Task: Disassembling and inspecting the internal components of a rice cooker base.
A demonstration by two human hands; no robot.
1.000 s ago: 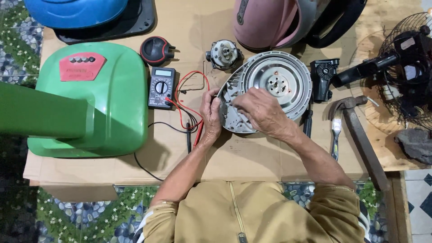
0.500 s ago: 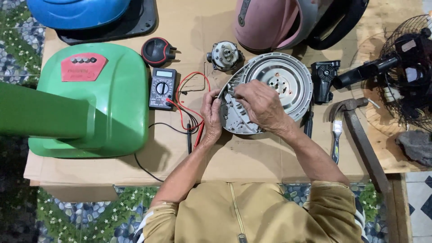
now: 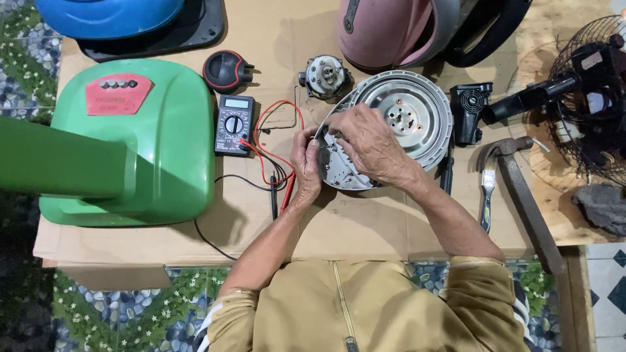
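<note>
A round silver metal plate with a hub in its middle lies on the cardboard sheet. My left hand grips the plate's left rim, thumb and fingers wrapped on its edge. My right hand lies over the plate's lower-left part, fingers curled down at something small near the rim; what is under the fingers is hidden. A black multimeter with red and black leads sits just left of my left hand.
A green appliance housing fills the left. A small motor, a black knob, a pink housing, a blue one, a black part, a hammer, a wrench and a fan surround the plate.
My right hand has shifted a little up and left over the plate's rim. My left hand keeps its hold on the left edge.
</note>
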